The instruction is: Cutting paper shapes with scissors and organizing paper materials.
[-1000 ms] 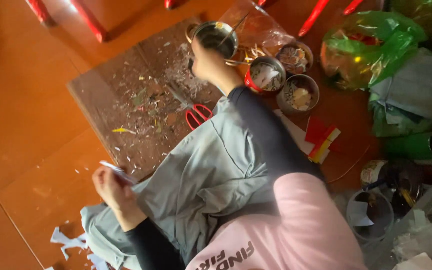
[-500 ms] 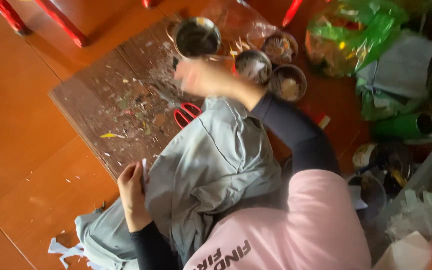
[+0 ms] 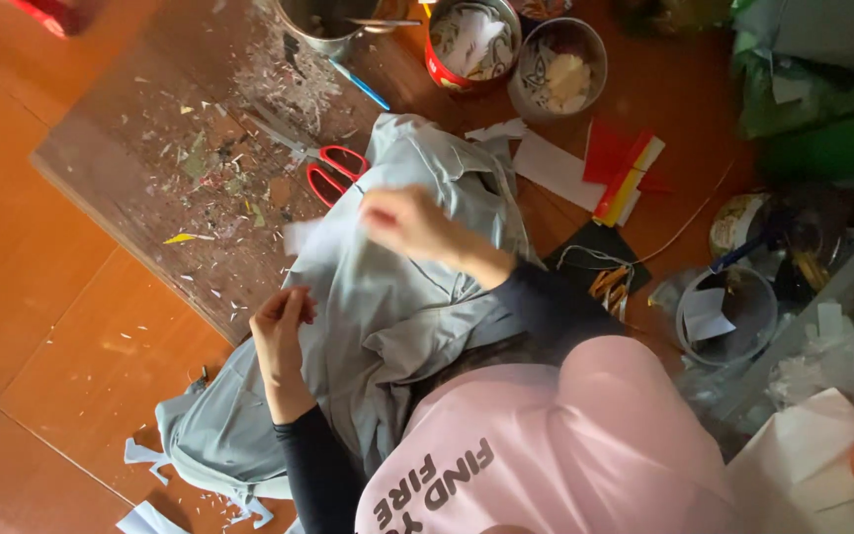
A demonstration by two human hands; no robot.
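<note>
A grey cloth lies over my lap and spills onto the orange floor. My left hand rests on its left side with the fingers curled onto the fabric. My right hand is blurred above the middle of the cloth and pinches a pale piece of paper that sticks out to the left. Red-handled scissors lie just beyond the cloth on a scrap-strewn wooden board.
At the far edge stand a metal pot, a red tin with paper in it and a bowl, with a blue pen nearby. Red and yellow paper sheets, a clear cup and a green bag crowd the right. White scraps lie by my knee.
My right hand has drawn back from the metal pot to above the cloth and now has a pale paper piece in it. My left hand has moved from the floor side onto the cloth.
</note>
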